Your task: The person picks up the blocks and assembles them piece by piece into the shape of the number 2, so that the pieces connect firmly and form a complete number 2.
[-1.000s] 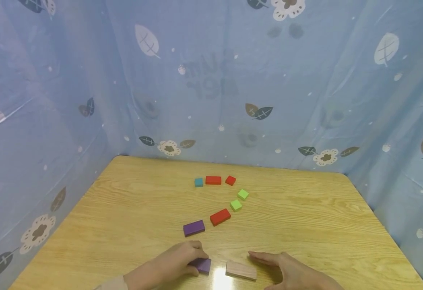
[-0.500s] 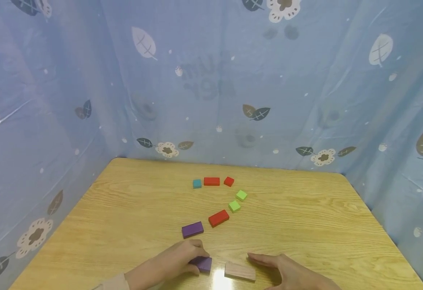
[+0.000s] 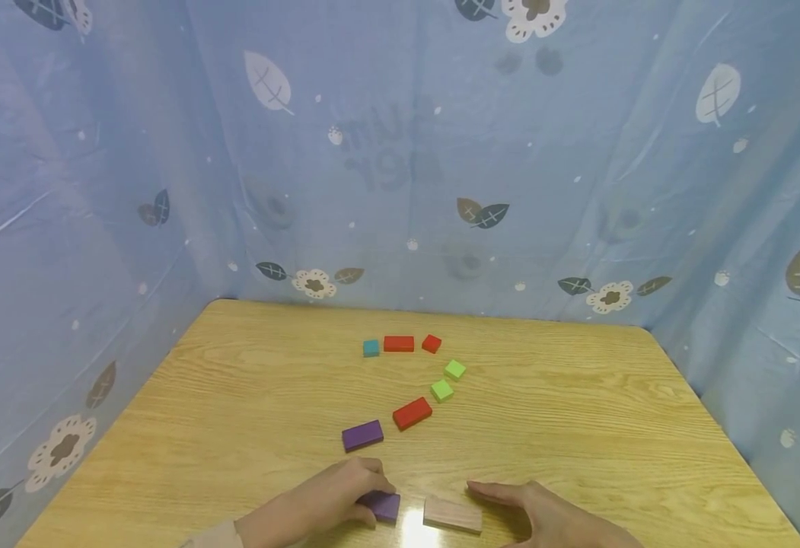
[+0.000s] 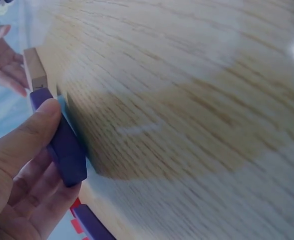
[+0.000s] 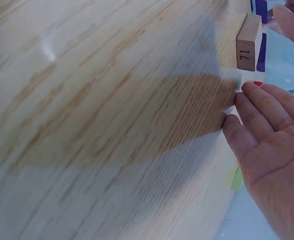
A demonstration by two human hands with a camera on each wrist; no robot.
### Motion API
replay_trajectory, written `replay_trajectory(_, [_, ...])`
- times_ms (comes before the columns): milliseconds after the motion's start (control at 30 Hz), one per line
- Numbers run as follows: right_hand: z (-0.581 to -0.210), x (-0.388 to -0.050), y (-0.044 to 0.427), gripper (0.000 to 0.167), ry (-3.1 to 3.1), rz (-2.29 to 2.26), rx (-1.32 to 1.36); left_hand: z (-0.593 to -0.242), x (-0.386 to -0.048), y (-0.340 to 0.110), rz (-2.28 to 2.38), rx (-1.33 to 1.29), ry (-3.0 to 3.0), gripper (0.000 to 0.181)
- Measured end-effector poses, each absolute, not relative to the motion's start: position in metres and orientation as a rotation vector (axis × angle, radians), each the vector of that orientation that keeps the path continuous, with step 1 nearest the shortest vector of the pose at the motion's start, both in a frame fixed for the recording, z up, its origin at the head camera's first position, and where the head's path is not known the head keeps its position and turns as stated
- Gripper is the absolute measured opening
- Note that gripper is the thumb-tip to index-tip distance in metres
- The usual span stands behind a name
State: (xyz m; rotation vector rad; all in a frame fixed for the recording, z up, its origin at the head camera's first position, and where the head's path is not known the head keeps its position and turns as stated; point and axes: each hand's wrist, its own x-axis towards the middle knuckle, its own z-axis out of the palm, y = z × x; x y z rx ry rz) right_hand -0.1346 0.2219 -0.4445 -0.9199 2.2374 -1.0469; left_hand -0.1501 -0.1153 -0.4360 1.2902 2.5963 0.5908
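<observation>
My left hand (image 3: 334, 496) pinches a purple wooden block (image 3: 384, 504) near the front of the table. Thumb and fingers lie on opposite sides of that purple block (image 4: 66, 142) in the left wrist view. A plain wooden block (image 3: 452, 514) lies just to its right, with a small space between them in the head view. Beside the plain block's right end, my right hand (image 3: 550, 514) rests with fingers extended, holding nothing. The right wrist view shows the number 71 on the end of the plain block (image 5: 247, 47), apart from the right hand's fingertips.
A curved row of blocks runs back across the table (image 3: 543, 396): another purple block (image 3: 362, 435), a red block (image 3: 412, 413), two green blocks (image 3: 442, 391), a small red block (image 3: 431, 344), a longer red block (image 3: 399, 344) and a blue block (image 3: 371, 348). Blue patterned curtains (image 3: 400, 152) surround it.
The head view has shifted slightly. Both hands and the blocks keep nearly the same places; the left hand still holds the purple block.
</observation>
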Motion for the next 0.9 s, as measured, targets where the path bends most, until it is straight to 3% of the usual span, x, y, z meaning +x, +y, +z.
replay_trajectory(600, [-0.442, -0.132, 0.213, 0.075, 2.342, -0.915, -0.923, -0.439, -0.151, -0.116, 0.57, 1.383, 2.572, 0.038])
replay_trajectory(900, [-0.442, -0.124, 0.187, 0.068, 2.572, -0.794, -1.024, -0.44, -0.15, -0.113, 0.619, 1.314, 2.552, 0.036])
